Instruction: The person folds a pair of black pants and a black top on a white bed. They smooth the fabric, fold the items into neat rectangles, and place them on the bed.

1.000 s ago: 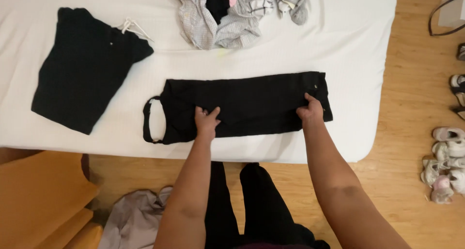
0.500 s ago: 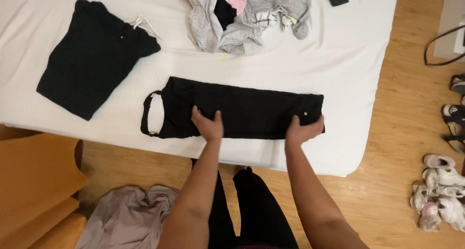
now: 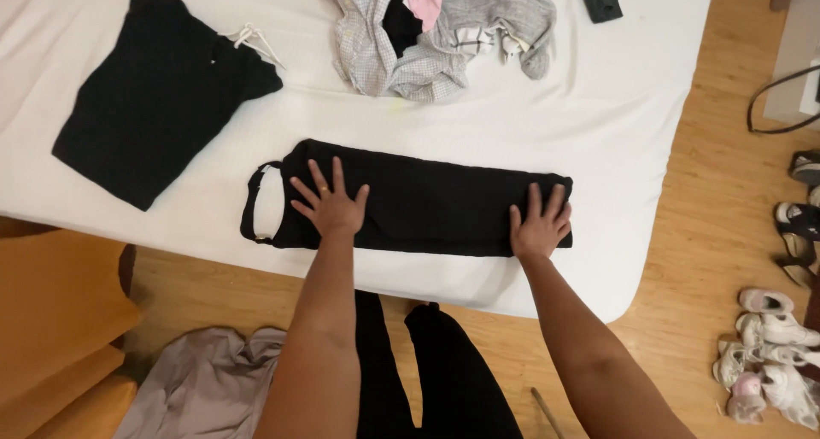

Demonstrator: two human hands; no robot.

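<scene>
Left hand [image 3: 329, 201] and right hand [image 3: 538, 225] spread flat, fingers open, pressing a folded black garment [image 3: 427, 198], on a white bed [image 3: 649, 106], pile of clothes [image 3: 444, 29] beyond

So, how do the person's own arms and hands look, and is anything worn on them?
Both forearms are bare, with no sleeves, watch or bracelet in view. The left hand wears a thin ring on one finger. The right hand shows no ring or glove that I can make out.
</scene>
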